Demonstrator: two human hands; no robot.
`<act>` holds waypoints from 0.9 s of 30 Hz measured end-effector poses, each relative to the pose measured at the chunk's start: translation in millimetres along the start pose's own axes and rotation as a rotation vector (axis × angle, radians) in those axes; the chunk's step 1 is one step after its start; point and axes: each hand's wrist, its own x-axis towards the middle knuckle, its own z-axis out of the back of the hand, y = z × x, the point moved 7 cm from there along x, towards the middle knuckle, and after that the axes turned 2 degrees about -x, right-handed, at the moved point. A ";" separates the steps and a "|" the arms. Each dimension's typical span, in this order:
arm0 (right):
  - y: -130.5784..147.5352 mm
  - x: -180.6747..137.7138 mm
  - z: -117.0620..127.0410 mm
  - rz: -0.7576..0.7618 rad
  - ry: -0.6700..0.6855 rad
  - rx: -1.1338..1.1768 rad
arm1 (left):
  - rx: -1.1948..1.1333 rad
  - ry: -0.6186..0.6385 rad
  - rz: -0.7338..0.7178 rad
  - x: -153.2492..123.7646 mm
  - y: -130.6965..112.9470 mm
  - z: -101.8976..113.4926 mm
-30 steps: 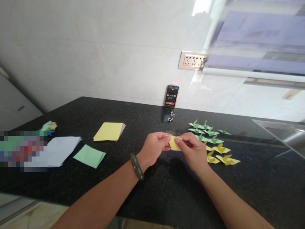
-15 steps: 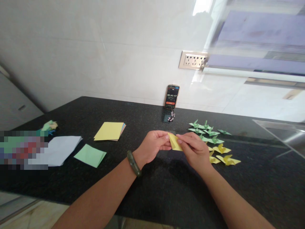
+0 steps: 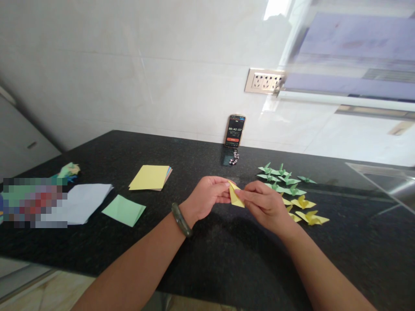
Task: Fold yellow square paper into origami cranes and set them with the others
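A small folded yellow paper [image 3: 237,199] is held up between my two hands over the dark counter. My left hand [image 3: 207,194] pinches its upper left edge between thumb and fingers. From the other side, my right hand [image 3: 264,203] grips the paper's right edge, the fingertips pressed against a fold. Right of my right hand lie several folded yellow paper cranes [image 3: 311,217], partly hidden by it. Behind those sit several green paper cranes [image 3: 293,190].
A stack of coloured paper [image 3: 149,177], a folded green sheet [image 3: 125,210] and white paper [image 3: 86,203] lie to the left. A phone [image 3: 234,131] showing a timer leans on the wall, a beaded strap [image 3: 234,157] below it. A metal sink edge [image 3: 382,177] is at right.
My right fingers have shifted on the yellow paper, and its right flap now appears folded inward, making the piece narrower. My left hand keeps its pinch.
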 end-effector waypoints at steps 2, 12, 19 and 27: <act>-0.1 -0.3 -0.2 -0.008 0.000 0.004 | -0.003 0.002 -0.007 0.6 0.0 0.1; 3.8 1.5 1.4 0.004 -0.046 0.003 | 0.013 -0.018 -0.022 -2.2 -3.6 0.3; 2.5 0.8 1.6 0.002 -0.058 -0.031 | 0.017 0.003 -0.029 -1.8 -4.0 0.0; 1.0 -1.0 1.0 -0.005 -0.030 -0.059 | 0.053 0.006 -0.038 -0.4 -3.9 0.6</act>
